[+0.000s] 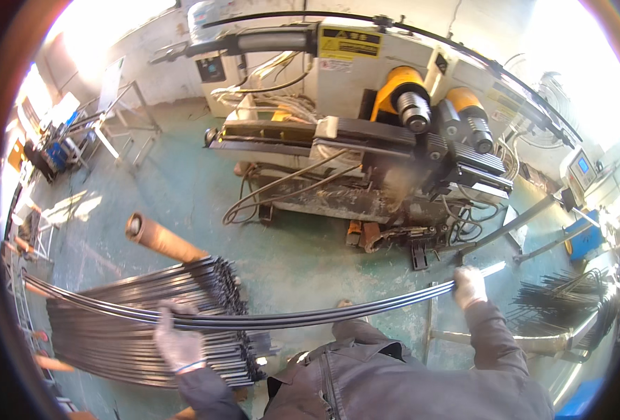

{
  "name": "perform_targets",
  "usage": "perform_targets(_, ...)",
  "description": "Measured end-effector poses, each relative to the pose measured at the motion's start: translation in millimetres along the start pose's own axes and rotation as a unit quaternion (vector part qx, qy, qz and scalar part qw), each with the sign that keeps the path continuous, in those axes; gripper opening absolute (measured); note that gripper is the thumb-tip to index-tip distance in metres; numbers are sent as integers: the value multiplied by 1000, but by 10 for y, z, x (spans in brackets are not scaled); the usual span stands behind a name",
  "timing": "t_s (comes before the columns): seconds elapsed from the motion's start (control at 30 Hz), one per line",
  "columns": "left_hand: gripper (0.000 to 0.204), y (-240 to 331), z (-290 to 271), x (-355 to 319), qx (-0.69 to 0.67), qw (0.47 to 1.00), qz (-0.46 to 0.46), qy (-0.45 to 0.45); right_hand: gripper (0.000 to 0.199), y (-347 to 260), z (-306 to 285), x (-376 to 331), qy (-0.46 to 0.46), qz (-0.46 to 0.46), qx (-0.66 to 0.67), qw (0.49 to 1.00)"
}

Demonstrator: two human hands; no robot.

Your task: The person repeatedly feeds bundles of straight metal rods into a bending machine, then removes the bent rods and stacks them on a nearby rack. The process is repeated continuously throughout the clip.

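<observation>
Two gloved hands, one left hand (179, 344) and one right hand (469, 287), are holding what appear to be three long rods (303, 322). One stack of dark bars (114, 322) and one heap of thin rods (565, 301) are lying nearby, too dense to count. One machine (345, 91) is bearing two yellow housings (399, 75) and two ribbed spindles (414, 112); one control box (581, 168) is standing alongside.

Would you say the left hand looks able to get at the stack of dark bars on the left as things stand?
Probably yes: the left hand appears over the stack of dark bars, much of it uncovered, though it would likely need to release the long bars it grips.
</observation>
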State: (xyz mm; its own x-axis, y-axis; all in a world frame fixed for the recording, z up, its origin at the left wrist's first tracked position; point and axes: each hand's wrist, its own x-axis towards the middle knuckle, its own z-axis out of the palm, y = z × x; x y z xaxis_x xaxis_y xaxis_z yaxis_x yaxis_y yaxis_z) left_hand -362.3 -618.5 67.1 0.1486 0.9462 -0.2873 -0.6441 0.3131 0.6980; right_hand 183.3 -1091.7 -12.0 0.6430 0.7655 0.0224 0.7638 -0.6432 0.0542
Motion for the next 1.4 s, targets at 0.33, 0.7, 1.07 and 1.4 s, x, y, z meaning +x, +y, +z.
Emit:
perform_targets(0.33,34,-844,2449,105,-2,965,-39,-259,30,-500,-234,1157,104,212,970,50)
perform_targets(0.7,31,-339,2877,1799,73,964,76,-243,16,114,-502,2329,303,265,896,190)
perform_targets(1.07,36,-1695,3536,3433,117,968,-56,-213,21,-123,-482,3573,437,276,764,385)
perform_targets(1.4,26,-2700,4011,3667,90,960,-183,-193,33,136,-210,4296,393,388,778,299)
